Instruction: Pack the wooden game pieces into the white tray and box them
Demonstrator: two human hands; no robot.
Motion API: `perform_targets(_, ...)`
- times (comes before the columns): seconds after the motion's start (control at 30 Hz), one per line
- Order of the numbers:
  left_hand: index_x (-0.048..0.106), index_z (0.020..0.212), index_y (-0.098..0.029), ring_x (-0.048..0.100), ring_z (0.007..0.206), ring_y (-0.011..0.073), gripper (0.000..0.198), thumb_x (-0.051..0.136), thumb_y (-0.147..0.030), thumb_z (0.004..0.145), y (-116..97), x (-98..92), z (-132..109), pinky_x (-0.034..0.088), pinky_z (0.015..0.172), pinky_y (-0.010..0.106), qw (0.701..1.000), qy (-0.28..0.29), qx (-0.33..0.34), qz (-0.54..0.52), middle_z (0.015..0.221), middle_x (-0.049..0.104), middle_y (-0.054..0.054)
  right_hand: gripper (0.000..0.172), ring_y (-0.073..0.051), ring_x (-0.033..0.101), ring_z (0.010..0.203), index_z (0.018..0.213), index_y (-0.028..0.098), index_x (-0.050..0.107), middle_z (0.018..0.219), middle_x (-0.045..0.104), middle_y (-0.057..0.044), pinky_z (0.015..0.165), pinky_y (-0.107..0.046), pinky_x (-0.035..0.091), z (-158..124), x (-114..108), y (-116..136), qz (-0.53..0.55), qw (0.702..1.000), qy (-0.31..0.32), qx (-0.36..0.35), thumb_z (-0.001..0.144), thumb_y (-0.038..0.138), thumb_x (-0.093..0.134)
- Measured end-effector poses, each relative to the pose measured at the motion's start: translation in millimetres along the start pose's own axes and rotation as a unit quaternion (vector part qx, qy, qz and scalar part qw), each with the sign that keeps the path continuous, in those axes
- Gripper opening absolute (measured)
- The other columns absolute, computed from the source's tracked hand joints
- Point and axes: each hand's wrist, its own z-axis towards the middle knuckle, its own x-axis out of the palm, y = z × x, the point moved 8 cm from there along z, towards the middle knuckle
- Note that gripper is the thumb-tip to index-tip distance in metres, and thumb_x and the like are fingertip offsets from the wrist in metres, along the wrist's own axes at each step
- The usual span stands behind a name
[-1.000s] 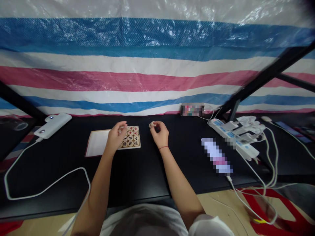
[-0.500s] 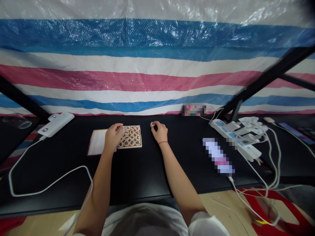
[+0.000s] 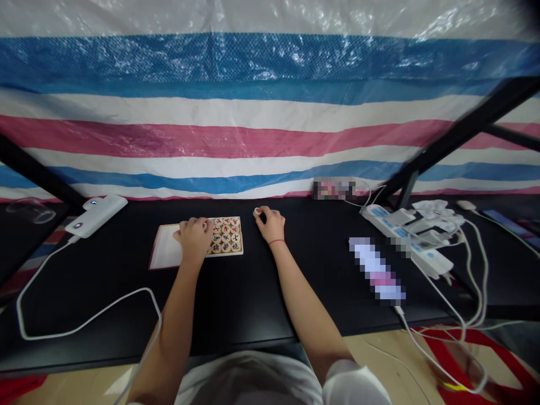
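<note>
A shallow box (image 3: pixel 223 254) of round Chinese chess pieces (image 3: pixel 226 238) lies in the middle of the desk, its pieces in rows with red and black characters. My left hand (image 3: pixel 194 236) is over the box's left side and hides part of it. Its fingers are closed around a chess piece with a red mark (image 3: pixel 205 226). To the right of the box, my right hand (image 3: pixel 273 224) rests low at the desk, pinching another chess piece (image 3: pixel 257 212) between thumb and fingers. The flat box lid (image 3: pixel 164 247) lies left of the box, partly behind my left hand.
A white power bank (image 3: pixel 98 216) with a cable is at the left. On the right are a phone (image 3: pixel 375 270), a power strip (image 3: pixel 405 236) with plugs and cords, and another device (image 3: pixel 333 188) at the back. A striped sheet (image 3: pixel 236 135) hangs behind the black desk.
My left hand has shifted slightly right and toward me, covering more of the box's left side. My right hand has moved slightly left with its chess piece.
</note>
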Motion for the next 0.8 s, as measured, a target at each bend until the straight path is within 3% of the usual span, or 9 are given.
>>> perform_targets(0.2,0.074,0.095,-0.021,0.045,0.103,0.0351,0.032,0.047,-0.037,0.089,-2.9,5.8,-3.4,0.029,0.085,0.052,1.0,-0.005,-0.005,0.019,0.103,0.065,0.016,0.017,-0.025,0.055,0.1,0.103,0.024,0.063,0.098,0.069,-0.006,0.085,-0.038,0.037,1.3,-2.4,1.6,0.005,1.0,-0.001,-0.008,0.089,0.029,0.055)
perform_targets(0.37,0.075,0.095,-0.02,0.044,0.103,0.0353,0.038,0.043,-0.041,0.091,-11.1,10.2,-4.2,0.028,0.086,0.052,0.999,-0.004,0.02,0.033,0.099,0.064,0.017,0.023,-0.026,0.054,0.104,0.107,0.022,0.062,0.108,0.067,-0.009,0.084,-0.037,0.038,-12.4,-18.4,18.4,0.039,0.996,-0.07,-0.033,0.087,0.032,0.055)
perform_targets(0.57,0.075,0.097,-0.019,0.045,0.104,0.0372,0.039,0.042,-0.04,0.091,-18.4,10.5,-5.7,0.03,0.085,0.054,0.999,0.002,0.031,0.044,0.101,0.063,0.018,0.024,-0.023,0.061,0.09,0.108,0.023,0.06,0.091,0.072,-0.003,0.08,-0.033,0.04,-32.6,5.4,53.0,0.112,0.992,0.03,-0.049,0.089,0.037,0.056)
perform_targets(0.8,0.071,0.091,-0.017,0.049,0.102,0.0342,0.034,0.043,-0.036,0.09,-20.4,14.4,-6.9,0.03,0.086,0.051,0.999,0.004,0.042,0.013,0.092,0.069,0.016,0.022,-0.022,0.062,0.09,0.105,0.023,0.061,0.089,0.073,-0.002,0.082,-0.034,0.042,-32.9,12.0,52.9,0.128,0.99,0.034,-0.036,0.089,0.037,0.055)
